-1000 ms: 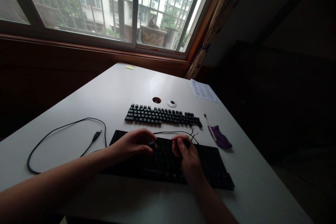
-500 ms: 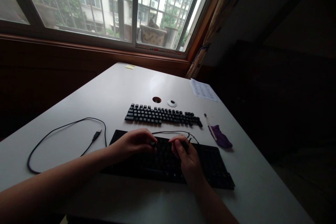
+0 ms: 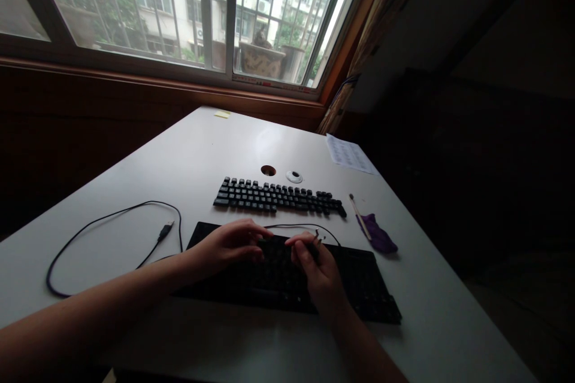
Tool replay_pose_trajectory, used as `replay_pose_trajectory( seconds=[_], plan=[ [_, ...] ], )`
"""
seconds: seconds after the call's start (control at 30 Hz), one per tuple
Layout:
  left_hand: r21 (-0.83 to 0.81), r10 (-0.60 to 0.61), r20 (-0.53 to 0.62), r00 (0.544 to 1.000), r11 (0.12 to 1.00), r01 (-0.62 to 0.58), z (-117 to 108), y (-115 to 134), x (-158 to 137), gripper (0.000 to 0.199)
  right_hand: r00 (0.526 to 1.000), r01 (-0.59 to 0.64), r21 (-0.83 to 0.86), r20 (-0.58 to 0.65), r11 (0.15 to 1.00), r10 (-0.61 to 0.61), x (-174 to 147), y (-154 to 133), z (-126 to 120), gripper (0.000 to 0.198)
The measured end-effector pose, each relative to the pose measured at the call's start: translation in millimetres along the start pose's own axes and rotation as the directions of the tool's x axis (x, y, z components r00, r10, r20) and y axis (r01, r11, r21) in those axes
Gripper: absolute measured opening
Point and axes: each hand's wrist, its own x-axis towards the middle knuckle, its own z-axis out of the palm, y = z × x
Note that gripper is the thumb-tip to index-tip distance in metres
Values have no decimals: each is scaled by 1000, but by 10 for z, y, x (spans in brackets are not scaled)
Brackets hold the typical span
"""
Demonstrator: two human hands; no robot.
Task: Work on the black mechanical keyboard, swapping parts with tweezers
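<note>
A black keyboard [image 3: 359,278] lies in front of me, and both hands are over its middle. The thumb and index finger of my left hand [image 3: 238,242] are around a small dark piece [image 3: 264,241], which may be a keycap; it is too dim to be sure. My right hand [image 3: 317,263] is closed around a dark keycap puller [image 3: 313,249], its thin wire prongs pointing up past my fingers. Many of the keyboard's keys are hidden by my hands and shadow. Loose black keycaps [image 3: 274,196] stand in rows behind the keyboard.
A black USB cable [image 3: 108,219] loops over the white desk [image 3: 148,170] on the left. To the right, a thin brush [image 3: 359,218] rests against a purple cloth [image 3: 380,236]. Further back are a cable hole [image 3: 268,171], its round cover [image 3: 294,176] and a printed sheet [image 3: 349,154].
My left fingers have loosened a little, with the index finger stretched further right. The puller has tilted in my right hand, and its prongs have swung left and up.
</note>
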Motion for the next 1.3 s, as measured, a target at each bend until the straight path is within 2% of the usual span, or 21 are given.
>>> replay_pose_trajectory(
  seconds=[0.1, 0.27, 0.37, 0.47, 0.57, 0.83, 1.1, 1.2, 1.3],
  plan=[
    [86, 34, 10, 999, 996, -34, -2, -7, -6, 26, 1000, 2, -7, 2, 1000, -2, -2, -1, -5, 24],
    [127, 92, -87, 992, 989, -81, 15, -72, -2, 27, 1000, 14, -40, 13, 999, -14, 1, -22, -12, 26],
    [67, 134, -80, 988, 989, -129, 30, -121, 3, 28, 1000, 20, -64, 23, 998, -19, 7, -33, -12, 25],
    [-23, 84, -52, 995, 996, -86, 45, -130, -5, 31, 999, 26, -70, 45, 997, -23, 15, -38, -11, 25],
    [69, -33, -50, 998, 997, 36, 50, -70, -14, 28, 998, 22, -73, 59, 997, -17, 19, -42, -14, 25],
    [71, 47, -33, 998, 996, -45, 26, 34, 2, 26, 999, 9, -80, 50, 997, -5, 25, -49, -10, 24],
    [-39, -10, -44, 999, 999, 8, 38, -48, -2, 26, 997, 24, -140, 71, 990, -14, 50, -71, 1, 23],
    [19, -1, -62, 998, 1000, 2, 37, -93, -2, 29, 996, 42, -159, 84, 986, -29, 55, -77, 10, 20],
    [161, 38, -103, 994, 987, -21, 43, -122, -4, 31, 993, 80, -196, 106, 977, -60, 64, -85, 23, 15]
  ],
)
